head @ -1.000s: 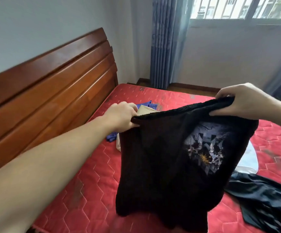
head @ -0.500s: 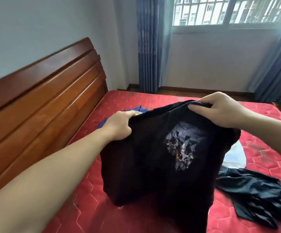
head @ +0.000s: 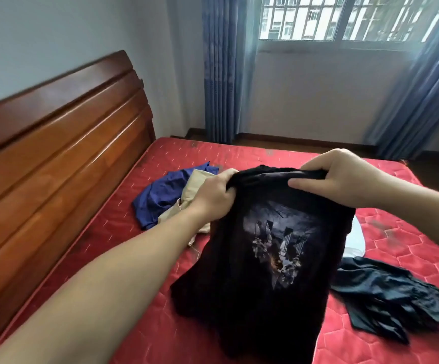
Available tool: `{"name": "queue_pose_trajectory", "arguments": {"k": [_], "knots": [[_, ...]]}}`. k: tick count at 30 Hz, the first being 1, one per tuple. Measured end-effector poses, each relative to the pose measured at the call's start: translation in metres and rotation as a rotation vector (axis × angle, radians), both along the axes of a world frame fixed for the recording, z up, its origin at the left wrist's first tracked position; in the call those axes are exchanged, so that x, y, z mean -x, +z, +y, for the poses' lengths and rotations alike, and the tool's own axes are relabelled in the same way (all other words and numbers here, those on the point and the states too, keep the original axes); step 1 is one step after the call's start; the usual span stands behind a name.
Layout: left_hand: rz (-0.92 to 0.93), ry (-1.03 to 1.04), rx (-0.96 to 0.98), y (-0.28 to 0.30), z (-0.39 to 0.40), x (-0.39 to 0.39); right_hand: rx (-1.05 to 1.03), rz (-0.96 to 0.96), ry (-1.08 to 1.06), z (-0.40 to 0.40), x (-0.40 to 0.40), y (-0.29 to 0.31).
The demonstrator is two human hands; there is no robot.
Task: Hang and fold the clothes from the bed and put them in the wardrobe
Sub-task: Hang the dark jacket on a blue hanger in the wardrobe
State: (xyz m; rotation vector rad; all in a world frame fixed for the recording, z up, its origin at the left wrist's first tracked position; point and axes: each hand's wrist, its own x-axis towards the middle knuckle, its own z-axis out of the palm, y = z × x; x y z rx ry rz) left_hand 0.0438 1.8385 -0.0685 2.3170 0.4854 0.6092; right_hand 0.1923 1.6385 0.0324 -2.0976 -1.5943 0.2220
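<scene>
A black T-shirt (head: pixel 260 279) with a grey and gold print hangs over the red mattress (head: pixel 123 227), its lower edge resting on the bed. My left hand (head: pixel 215 198) grips its top edge on the left. My right hand (head: pixel 344 179) grips the top edge on the right, close to the left hand. Behind the shirt lie a blue garment (head: pixel 160 195) and a beige garment (head: pixel 186 203). A white garment (head: pixel 354 237) shows at the shirt's right side, mostly hidden. A dark, shiny garment (head: pixel 391 295) lies crumpled on the right.
The wooden headboard (head: pixel 55 153) runs along the left of the bed. Blue curtains (head: pixel 221 69) hang on both sides of a barred window (head: pixel 344 17) beyond the far edge of the mattress. No wardrobe is in view.
My hands have come closer together and lower, bunching the shirt's top edge. The shirt has sunk toward the mattress. The camera has tilted, showing more of the blue and beige garments.
</scene>
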Motion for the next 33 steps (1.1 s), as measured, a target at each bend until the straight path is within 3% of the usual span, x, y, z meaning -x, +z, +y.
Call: {"name": "queue_pose_trajectory", "arguments": {"k": [4,8,10,12,14,16,18,21,26,30,33], "knots": [[0.024,-0.095,-0.181,0.064,0.011,0.011,0.004,-0.274,-0.136,-0.022,-0.027,0.009],[-0.031,-0.022,-0.652,0.137,0.003,0.014,-0.213,-0.691,-0.268,-0.028,-0.05,0.038],[-0.087,0.039,-0.84,0.16,0.005,0.018,-0.353,-0.797,-0.288,-0.032,-0.055,0.05],[0.053,0.063,-0.932,0.17,0.007,0.025,-0.345,-0.793,-0.278,-0.037,-0.049,0.045],[0.293,0.072,-0.961,0.162,0.007,0.029,-0.2,-0.815,-0.236,-0.037,-0.042,0.025],[0.412,0.105,-0.924,0.147,0.005,0.032,-0.088,-0.802,-0.24,-0.033,-0.038,0.011],[0.41,0.179,-0.831,0.142,0.007,0.031,-0.142,-0.75,-0.277,-0.025,-0.036,0.012],[0.4,0.272,-0.496,0.153,0.009,0.033,-0.254,-0.586,-0.333,-0.014,-0.027,0.021],[0.142,0.286,-0.098,0.163,0.0,0.034,-0.31,-0.332,-0.273,-0.011,-0.006,0.006],[-0.031,0.272,-0.054,0.17,-0.017,0.02,-0.41,-0.11,-0.279,-0.021,0.013,-0.049],[-0.027,0.215,-0.102,0.18,-0.025,0.012,-0.387,0.137,-0.407,-0.022,0.015,-0.079]]}}
